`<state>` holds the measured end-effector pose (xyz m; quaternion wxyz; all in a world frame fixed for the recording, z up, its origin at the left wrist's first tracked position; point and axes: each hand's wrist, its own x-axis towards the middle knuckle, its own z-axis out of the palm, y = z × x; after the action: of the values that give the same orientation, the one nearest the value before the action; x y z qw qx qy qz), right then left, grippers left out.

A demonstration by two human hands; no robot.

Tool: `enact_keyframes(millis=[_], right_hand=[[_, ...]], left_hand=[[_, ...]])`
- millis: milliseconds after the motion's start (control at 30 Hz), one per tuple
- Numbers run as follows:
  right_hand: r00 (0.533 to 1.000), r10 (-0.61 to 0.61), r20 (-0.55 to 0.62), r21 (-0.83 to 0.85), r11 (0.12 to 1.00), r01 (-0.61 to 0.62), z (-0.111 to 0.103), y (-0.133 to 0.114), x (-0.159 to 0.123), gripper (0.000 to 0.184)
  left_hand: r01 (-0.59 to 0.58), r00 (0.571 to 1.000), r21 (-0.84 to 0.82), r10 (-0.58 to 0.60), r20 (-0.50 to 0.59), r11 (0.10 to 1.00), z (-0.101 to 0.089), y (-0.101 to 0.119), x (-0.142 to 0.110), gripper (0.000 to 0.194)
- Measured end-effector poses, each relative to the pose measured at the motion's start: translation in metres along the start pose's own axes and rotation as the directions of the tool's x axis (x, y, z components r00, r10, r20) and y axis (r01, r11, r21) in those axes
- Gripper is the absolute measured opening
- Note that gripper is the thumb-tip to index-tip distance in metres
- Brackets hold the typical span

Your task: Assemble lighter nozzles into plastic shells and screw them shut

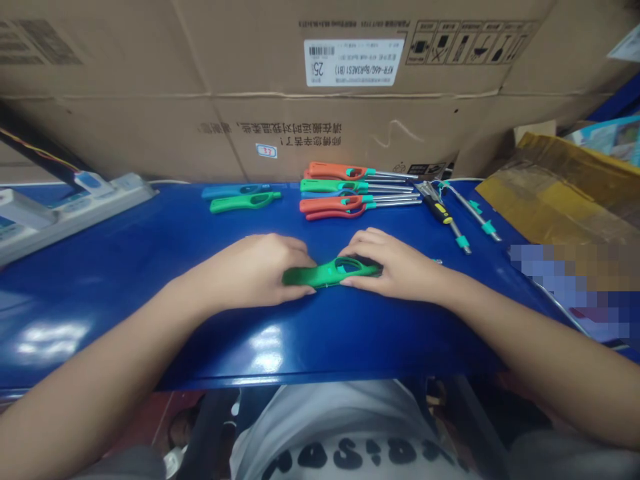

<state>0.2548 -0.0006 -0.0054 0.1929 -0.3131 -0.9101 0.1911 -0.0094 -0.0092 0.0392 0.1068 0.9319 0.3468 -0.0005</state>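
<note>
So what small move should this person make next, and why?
Probably the right hand should reach for the loose metal tube with teal fittings: the green plastic lighter body it holds with the left hand shows no tube, while the orange lighter at the back has one.

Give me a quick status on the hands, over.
Left hand and right hand gripping opposite ends of green plastic lighter handle. Handle low over blue bench. Long-nozzle lighters lie farther out, beyond the hands.
</note>
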Motion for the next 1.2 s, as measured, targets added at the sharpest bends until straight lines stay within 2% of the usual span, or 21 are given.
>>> enact_keyframes(millis=[633, 933, 1200], right_hand=[[1.000, -0.009, 0.027, -0.142, 0.990, 0.012, 0.002, 0.007, -0.001, 0.032], [1.000, 0.003, 0.012, -0.116, 0.993, -0.002, 0.003, 0.005, -0.001, 0.034], [1.000, 0.010, -0.007, -0.140, 0.990, -0.011, 0.004, 0.003, 0.000, 0.033]], left_hand=[[0.055, 0.998, 0.062, -0.055, -0.013, 0.997, 0.009, -0.001, 0.003, 0.027], [0.081, 0.997, 0.013, -0.081, -0.004, 0.997, 0.011, 0.001, 0.006, 0.019], [0.107, 0.994, 0.041, -0.107, -0.009, 0.993, 0.009, 0.006, 0.003, 0.018]])
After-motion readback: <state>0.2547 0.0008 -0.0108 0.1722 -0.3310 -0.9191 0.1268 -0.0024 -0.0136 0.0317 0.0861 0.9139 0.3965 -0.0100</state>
